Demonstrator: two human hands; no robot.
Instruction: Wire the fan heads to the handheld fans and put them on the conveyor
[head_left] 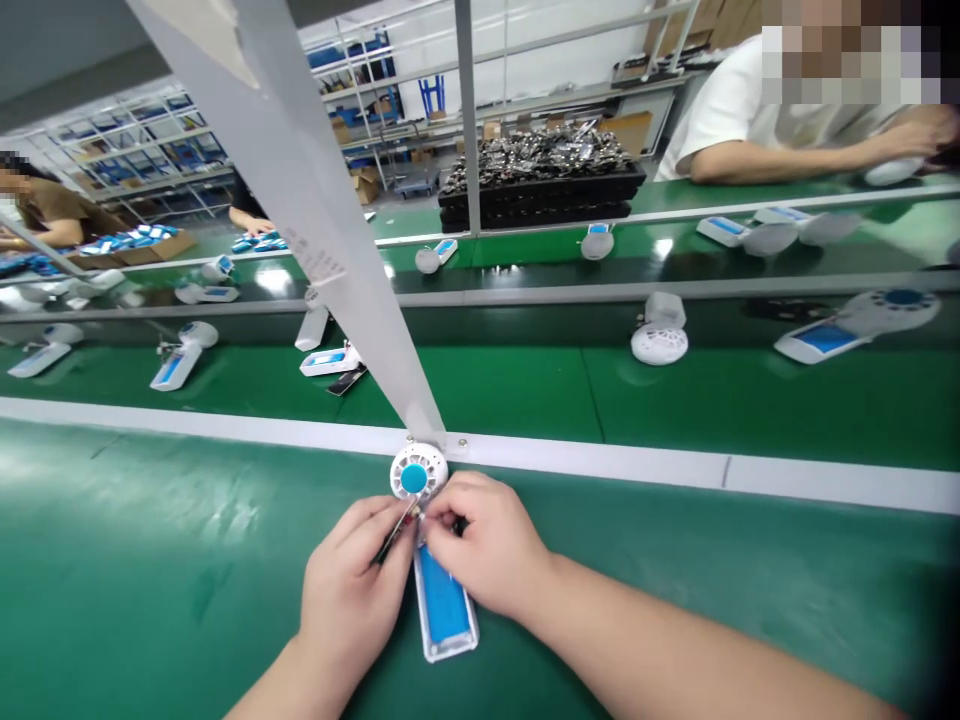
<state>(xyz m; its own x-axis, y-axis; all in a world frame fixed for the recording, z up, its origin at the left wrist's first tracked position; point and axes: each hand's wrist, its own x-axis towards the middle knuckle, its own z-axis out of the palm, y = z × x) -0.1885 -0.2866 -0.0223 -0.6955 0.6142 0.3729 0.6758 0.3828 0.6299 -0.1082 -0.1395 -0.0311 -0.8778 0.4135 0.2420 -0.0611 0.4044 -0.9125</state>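
A white handheld fan (448, 645) lies on the green work surface in front of me. Its round head with a blue centre points away, and a blue rectangular block fills its open handle. At the neck, my left hand (356, 565) pinches a thin dark strip with a shiny edge (391, 533); its exact kind is unclear. My right hand (487, 545) is closed beside it over the neck, its fingertips together at small parts or wires. Whatever those fingertips grip is too small to make out.
A white slanted post (360, 260) rises just beyond the fan head. Past a white rail (600, 465), a green conveyor belt (517, 385) carries several similar fans. Stacked black trays (540, 195) of shiny parts stand farther back. A co-worker in a white shirt (727, 110) sits opposite.
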